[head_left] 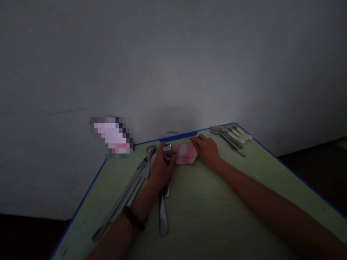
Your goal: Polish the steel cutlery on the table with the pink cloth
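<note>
A pink and white cloth (185,154) lies bunched between my two hands near the far edge of the table. My left hand (162,168) has its fingers closed on the cloth's left side. From my right hand (208,151), a thin metal piece of cutlery (187,137) points left; its curved end is too blurred to name. That hand's fingers are closed around it and also touch the cloth. Beneath and beside my left hand lie long metal utensils (130,195), and a flat metal handle (163,216) sticks out towards me. A shiny metal end (167,147) shows by the left fingertips.
Several spoons (227,137) lie at the far right, next to cutlery with white handles (240,135). A pixelated phone-like device (112,135) leans at the back left corner. The green tabletop (217,216) has a blue edge and stands against a grey wall (173,65).
</note>
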Motion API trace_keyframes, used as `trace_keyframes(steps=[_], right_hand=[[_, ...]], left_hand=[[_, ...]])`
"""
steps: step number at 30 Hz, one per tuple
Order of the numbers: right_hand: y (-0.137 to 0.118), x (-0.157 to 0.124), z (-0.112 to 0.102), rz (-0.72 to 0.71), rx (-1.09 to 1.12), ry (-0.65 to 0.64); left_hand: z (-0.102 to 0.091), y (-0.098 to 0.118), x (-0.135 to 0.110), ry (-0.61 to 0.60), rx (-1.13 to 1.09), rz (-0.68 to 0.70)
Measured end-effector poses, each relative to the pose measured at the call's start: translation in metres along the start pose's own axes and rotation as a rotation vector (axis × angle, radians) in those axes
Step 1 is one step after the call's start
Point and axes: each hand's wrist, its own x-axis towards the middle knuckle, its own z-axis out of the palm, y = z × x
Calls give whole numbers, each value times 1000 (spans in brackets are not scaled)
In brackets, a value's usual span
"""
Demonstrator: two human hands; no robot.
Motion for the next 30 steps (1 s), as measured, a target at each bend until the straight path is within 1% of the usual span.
trace_keyframes(steps=[3,5,7,9,10,12,14,16,18,19,20,23,24,27,30], right_hand=[[3,3,-7,104,-27,4],[8,7,-15,169,-63,-39],[19,13,-28,277,-116,-122],[35,21,-46,348,-188,-188],[45,25,-56,361,-219,-190],[65,30,-76,397,-249,-151],[83,33,-93,441,-231,-146],[97,34,-102,479,-162,-177],[105,33,-104,481,-46,-272],[107,33,-102,476,-27,-295],[108,33,-100,467,-38,-293],[108,34,-91,415,-144,-213],[108,34,-88,394,-159,-204],[113,34,-85,355,-170,-259],[119,33,-83,383,-255,-336]], left_hand=[[2,5,-6,-158,243,222],[1,9,-10,-226,331,313],[0,11,-12,-245,351,342],[-1,11,-13,-249,346,354],[-1,10,-12,-251,343,359],[0,8,-12,-253,341,362],[1,6,-11,-255,337,360],[2,4,-10,-258,327,362],[3,4,-10,-259,320,368],[3,4,-10,-258,320,368],[3,4,-10,-258,322,366],[3,4,-10,-258,324,358],[3,4,-10,-259,324,358],[3,4,-9,-256,321,366],[3,3,-9,-256,320,368]])
